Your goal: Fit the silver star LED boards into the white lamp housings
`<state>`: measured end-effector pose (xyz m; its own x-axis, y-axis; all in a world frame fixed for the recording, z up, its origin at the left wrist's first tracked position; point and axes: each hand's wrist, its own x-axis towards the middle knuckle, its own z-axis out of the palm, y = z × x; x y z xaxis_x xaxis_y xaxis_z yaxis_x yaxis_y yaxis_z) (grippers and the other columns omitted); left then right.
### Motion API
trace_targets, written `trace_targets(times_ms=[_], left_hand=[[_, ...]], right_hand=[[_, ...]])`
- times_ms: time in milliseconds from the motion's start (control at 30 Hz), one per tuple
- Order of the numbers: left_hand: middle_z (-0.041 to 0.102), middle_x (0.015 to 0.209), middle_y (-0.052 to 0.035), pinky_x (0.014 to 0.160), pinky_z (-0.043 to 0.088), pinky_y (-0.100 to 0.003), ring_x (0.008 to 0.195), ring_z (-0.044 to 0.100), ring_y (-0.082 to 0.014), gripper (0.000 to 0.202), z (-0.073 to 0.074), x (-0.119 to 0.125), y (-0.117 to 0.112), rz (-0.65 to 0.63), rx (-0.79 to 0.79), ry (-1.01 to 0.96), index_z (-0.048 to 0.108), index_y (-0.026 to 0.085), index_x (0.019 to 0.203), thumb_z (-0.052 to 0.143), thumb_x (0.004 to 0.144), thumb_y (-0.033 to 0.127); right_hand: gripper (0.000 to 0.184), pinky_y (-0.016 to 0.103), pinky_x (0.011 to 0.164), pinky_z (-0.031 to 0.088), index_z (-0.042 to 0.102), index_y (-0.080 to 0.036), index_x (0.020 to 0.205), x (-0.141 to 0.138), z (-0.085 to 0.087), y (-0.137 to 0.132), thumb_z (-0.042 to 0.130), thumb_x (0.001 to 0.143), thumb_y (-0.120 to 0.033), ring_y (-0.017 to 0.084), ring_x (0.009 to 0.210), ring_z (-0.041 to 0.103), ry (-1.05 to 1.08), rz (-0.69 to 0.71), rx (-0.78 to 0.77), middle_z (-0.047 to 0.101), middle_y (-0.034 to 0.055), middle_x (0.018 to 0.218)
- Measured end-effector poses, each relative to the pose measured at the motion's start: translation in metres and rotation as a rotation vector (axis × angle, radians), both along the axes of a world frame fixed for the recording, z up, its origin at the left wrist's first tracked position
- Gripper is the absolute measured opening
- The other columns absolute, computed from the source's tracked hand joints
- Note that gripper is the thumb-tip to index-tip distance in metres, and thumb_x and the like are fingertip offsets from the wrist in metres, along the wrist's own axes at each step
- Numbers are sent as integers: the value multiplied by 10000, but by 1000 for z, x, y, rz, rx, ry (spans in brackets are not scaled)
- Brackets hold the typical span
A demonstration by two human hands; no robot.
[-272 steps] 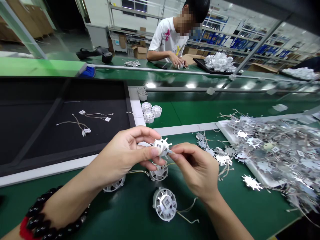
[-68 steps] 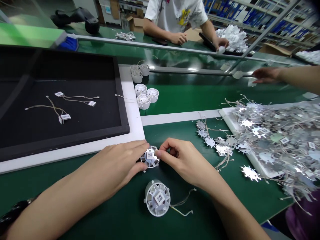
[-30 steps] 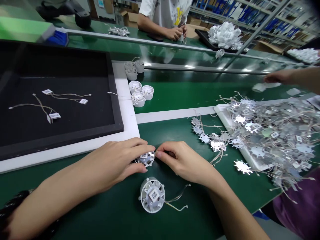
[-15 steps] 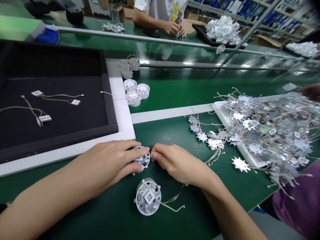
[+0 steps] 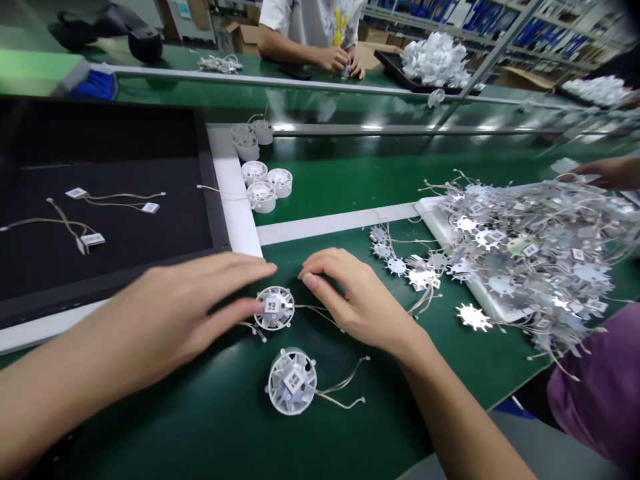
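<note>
- A round white housing [image 5: 287, 308] with open spokes sits on the green table [image 5: 215, 427] between the two hands; a square label [image 5: 271, 305] shows on the plate in it, and thin wires [image 5: 325, 316] run out on both its left and right
- The left hand [image 5: 185, 313] is left of that housing, fingers stretched out and parted from the thumb; the thumb tip is at the housing's left edge, though I cannot tell if it touches
- The right hand [image 5: 355, 297] is just right of the housing, above its wires, fingers curled and thumb near the forefinger; I cannot tell if anything is pinched
- Nearer the wearer than the housing stands a second housing [image 5: 295, 393], well apart from both hands, its wires trailing right
- Beyond the housing, slightly left, more white housings [image 5: 261, 199] are grouped
- Farther left of it is a black tray [image 5: 150, 153] with labelled wired pieces [image 5: 93, 239]
- To its right lies a heap of silver spoked plates [image 5: 540, 260], with one plate [image 5: 473, 317] at the heap's near edge
- Far beyond it, a co-worker in a white shirt [image 5: 295, 23] has both hands together; another person's hand [image 5: 607, 173] is by the heap's far side
</note>
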<state>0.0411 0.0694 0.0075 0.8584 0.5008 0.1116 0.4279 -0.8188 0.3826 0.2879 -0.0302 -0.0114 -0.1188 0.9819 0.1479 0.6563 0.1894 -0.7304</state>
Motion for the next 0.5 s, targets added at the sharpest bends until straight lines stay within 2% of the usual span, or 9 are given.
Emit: trace_targets(times_ms=[67,100,167,233,267,367,433,467,500], left_hand=[[712,1332,34,1055,536,-365,1170,699,-246,426,16,-4,5,78,47,7,609,354,1349,400,1074,603],[703,1336,36,1019,548,-360,1157,695,-245,416,24,-6,7,103,59,32,605,347,1349,392,1081,584],[697,1329,21,956,568,-382,1141,688,-265,435,36,-13,9,140,68,99,594,327,1361,358,1090,571],[713,1295,4,933,581,-423,1115,698,-291,451,41,-24,8,139,49,178,597,312,1358,345,1090,572],[725,1271,2,928,589,-443,1092,711,-300,441,40,-32,6,134,43,218,607,309,1345,368,1083,572],[742,1259,29,805,642,-414,992,773,-307,409,25,-60,-6,160,95,328,606,340,1354,437,1060,569],[732,1302,7,658,642,-367,901,799,-313,563,9,-79,-17,199,179,347,531,331,1458,324,1054,664],[738,1293,-11,652,640,-364,910,800,-328,664,2,-86,-23,218,212,293,528,303,1462,275,1028,735],[729,1320,-12,699,646,-363,951,796,-333,689,-5,-92,-28,217,179,279,504,302,1488,318,1009,761]], right_hand=[[237,418,1090,444,684,-181,1201,-4,0,-3,552,1061,-320,241,1260,607,12,96,22,690,121,1329],[369,458,1143,414,642,-187,1327,-6,0,-6,608,1033,-409,274,1383,534,-3,169,-10,603,145,1481],[784,549,1213,336,467,-234,1549,-12,2,-12,723,906,-603,353,1566,298,-48,314,-111,305,160,1713],[1072,607,1246,264,300,-286,1648,-18,5,-19,795,786,-687,404,1619,99,-106,415,-188,66,141,1775],[1140,620,1260,225,257,-290,1665,-20,7,-22,826,756,-676,417,1621,48,-140,439,-201,23,143,1776],[1180,636,1272,184,267,-250,1668,-28,13,-26,903,727,-569,449,1612,63,-270,474,-208,94,202,1760],[1104,621,1249,269,331,-219,1645,-33,16,-24,911,747,-494,453,1586,203,-342,482,-180,251,232,1718],[1051,603,1223,331,366,-206,1628,-35,16,-22,902,764,-474,445,1557,286,-372,482,-157,328,236,1684],[1001,585,1189,388,397,-196,1610,-38,17,-20,888,782,-468,433,1520,359,-402,478,-131,391,234,1647]])
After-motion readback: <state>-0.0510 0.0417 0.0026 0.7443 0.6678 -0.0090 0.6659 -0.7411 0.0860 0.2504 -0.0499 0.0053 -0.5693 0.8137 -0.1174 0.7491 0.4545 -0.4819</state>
